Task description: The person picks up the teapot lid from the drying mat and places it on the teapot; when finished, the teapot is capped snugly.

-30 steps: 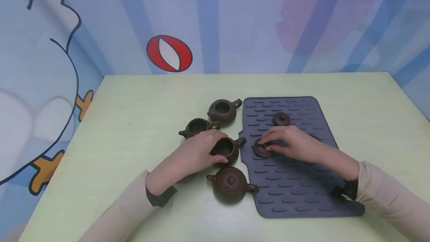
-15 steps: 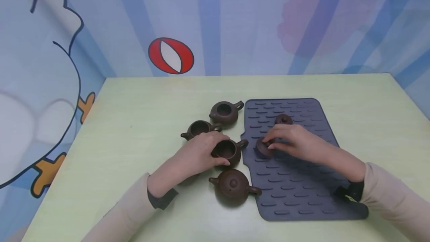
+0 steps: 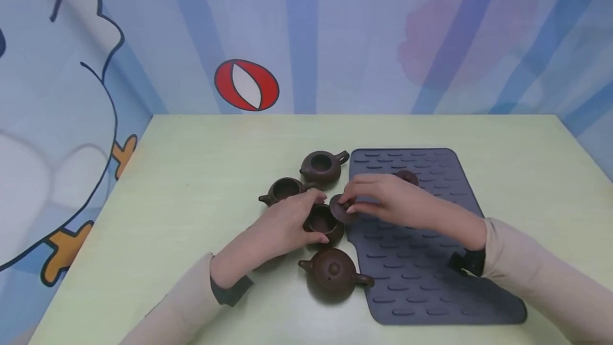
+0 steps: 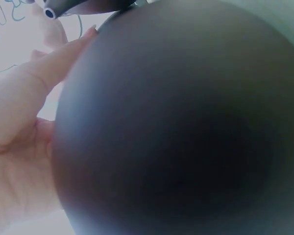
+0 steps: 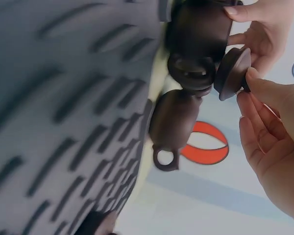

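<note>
An open dark brown teapot (image 3: 322, 221) stands at the mat's left edge, and the left hand (image 3: 283, 223) grips its body from the left, thumb in front and fingers behind. Just right of its opening, the right hand (image 3: 397, 199) pinches a round brown lid (image 3: 341, 209) by its knob. In the right wrist view the lid (image 5: 232, 73) is tilted and held up between thumb and fingertips of the right hand (image 5: 279, 137), close to the teapot (image 5: 201, 32). A large blurred dark round surface (image 4: 176, 122) fills the left wrist view beside the left hand (image 4: 19, 112).
Two more lidless teapots (image 3: 322, 168) (image 3: 286, 188) stand behind the gripped one. A lidded teapot (image 3: 333, 270) is in front, its handle by the mat. On the grey ridged mat (image 3: 407, 292) lies another lid (image 3: 407, 177), partly behind the right hand.
The right hand has lifted the lid off the mat and carried it left to the gripped teapot's opening. The left hand keeps its grip on the teapot.
</note>
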A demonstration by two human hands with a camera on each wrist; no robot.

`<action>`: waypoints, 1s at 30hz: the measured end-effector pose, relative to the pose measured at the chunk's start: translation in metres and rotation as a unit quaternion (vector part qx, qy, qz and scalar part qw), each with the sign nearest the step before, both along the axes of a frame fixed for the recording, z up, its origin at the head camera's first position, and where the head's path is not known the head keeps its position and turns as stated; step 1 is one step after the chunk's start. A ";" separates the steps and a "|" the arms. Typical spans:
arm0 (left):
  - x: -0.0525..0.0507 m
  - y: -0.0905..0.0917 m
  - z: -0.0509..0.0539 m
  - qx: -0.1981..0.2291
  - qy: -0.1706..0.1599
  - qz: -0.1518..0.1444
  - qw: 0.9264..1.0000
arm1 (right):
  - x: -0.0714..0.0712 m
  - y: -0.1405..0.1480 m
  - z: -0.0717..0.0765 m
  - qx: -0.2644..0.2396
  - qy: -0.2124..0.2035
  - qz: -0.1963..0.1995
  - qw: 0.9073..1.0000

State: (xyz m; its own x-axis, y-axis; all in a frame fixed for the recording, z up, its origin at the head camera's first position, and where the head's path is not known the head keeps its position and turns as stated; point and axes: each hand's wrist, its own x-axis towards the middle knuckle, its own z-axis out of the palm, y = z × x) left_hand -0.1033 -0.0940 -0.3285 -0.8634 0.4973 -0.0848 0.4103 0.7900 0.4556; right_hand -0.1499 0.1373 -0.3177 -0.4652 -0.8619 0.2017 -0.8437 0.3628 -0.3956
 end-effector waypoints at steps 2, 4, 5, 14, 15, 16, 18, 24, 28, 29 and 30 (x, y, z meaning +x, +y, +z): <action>0.000 0.001 0.000 -0.003 0.001 -0.002 1.000 | 0.000 -0.006 0.002 0.000 0.003 0.009 1.000; 0.000 0.001 0.001 -0.002 0.004 -0.003 1.000 | -0.001 -0.011 0.003 -0.003 0.002 0.020 1.000; 0.000 0.001 0.000 -0.002 0.004 -0.003 1.000 | -0.001 -0.013 0.004 -0.003 0.004 0.024 1.000; -0.001 0.001 -0.001 0.006 0.008 -0.010 1.000 | -0.001 -0.027 0.001 0.008 0.053 0.051 0.997; -0.002 0.001 -0.001 0.007 0.009 -0.012 1.000 | -0.001 -0.029 0.001 0.011 0.056 0.053 0.997; -0.002 0.001 -0.001 0.011 0.010 -0.013 1.000 | -0.002 -0.030 0.001 0.013 0.058 0.055 0.997; -0.003 0.001 -0.001 0.014 0.011 -0.013 1.000 | -0.002 -0.032 0.001 0.014 0.059 0.059 0.996; -0.004 0.000 -0.001 0.017 0.016 -0.016 1.000 | -0.002 -0.033 -0.001 0.015 0.062 0.070 0.995; -0.004 0.000 -0.002 0.015 0.020 -0.019 0.999 | -0.002 -0.033 -0.003 0.019 0.074 0.067 0.995; -0.004 0.000 -0.002 0.014 0.021 -0.020 0.999 | -0.002 -0.033 -0.004 0.019 0.074 0.066 0.995; -0.004 0.000 -0.002 0.014 0.021 -0.021 0.999 | -0.002 -0.033 -0.005 0.018 0.075 0.065 0.995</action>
State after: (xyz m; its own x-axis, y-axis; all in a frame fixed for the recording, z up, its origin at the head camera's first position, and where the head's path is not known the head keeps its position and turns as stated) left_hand -0.1075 -0.0940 -0.3301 -0.8442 0.5349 -0.0349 0.4618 0.7588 0.4594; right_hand -0.1518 0.1043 -0.3226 -0.3162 -0.9209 0.2279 -0.9329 0.2583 -0.2509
